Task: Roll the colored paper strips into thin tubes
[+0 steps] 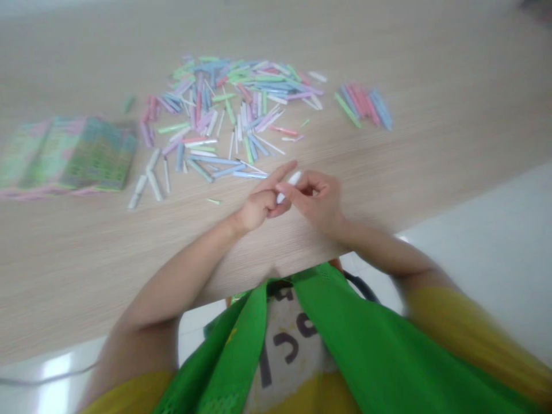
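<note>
Near the table's front edge my two hands meet around a short white pen piece, perhaps a barrel or a cap; blur hides which. My right hand pinches it between thumb and fingers. My left hand has its lower fingers curled around the other end, with the index finger stretched out past it. Just beyond the hands spreads a loose heap of pastel pen parts in blue, green, purple, pink and white. Thin white pieces with dark tips lie among them.
Printed green and pink packs overlap at the left. Several white pen pieces lie between packs and heap. A small row of coloured pens sits at the right. A tiny green piece is left of my hands.
</note>
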The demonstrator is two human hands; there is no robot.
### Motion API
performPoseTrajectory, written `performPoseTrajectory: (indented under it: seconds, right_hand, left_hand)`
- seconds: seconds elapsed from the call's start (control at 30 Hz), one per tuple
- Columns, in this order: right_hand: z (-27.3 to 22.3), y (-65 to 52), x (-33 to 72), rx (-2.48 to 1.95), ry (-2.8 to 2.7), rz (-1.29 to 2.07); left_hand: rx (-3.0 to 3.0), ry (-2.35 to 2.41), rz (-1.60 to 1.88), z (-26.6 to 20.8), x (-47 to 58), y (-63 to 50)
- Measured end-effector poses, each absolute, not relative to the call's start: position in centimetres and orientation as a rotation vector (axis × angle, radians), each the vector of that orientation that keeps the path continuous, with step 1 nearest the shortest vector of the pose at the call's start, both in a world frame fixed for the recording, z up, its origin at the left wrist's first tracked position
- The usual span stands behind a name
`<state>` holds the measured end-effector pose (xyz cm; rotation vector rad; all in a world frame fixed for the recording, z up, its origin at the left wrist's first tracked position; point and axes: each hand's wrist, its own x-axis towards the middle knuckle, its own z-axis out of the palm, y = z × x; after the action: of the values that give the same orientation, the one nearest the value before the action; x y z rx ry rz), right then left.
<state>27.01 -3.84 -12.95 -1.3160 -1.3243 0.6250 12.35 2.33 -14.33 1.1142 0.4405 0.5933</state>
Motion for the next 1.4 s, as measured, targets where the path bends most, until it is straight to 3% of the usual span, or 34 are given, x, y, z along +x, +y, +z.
performPoseTrajectory:
  seconds: [0.3,0.57,0.97,1.2,1.4]
  right_hand:
    - [-12.3,-4.2,27.8,-1.069,-1.338,0.852]
    - [-13.4,-3.9,26.9,-1.423,-1.353,0.603]
    - [-12.3,-4.4,27.9,-0.982,-1.553,0.847]
    - [-13.2,-3.0,27.2,-1.258,-1.243,0.796]
    - [-13.1,-3.4,27.6,-1.146,-1.336,0.821]
  left_hand:
    - [0.863,0.260,0.370,-13.2,12.5,2.4]
    - [0.851,0.242,0.338,-13.8,12.8,1.5]
    - [0.811,0.186,0.260,-12.4,12.3,1.8]
    - [0.872,0.255,0.491,-13.7,12.8,2.3]
    - [1.011,0.287,0.495,-13.9,12.9,2.0]
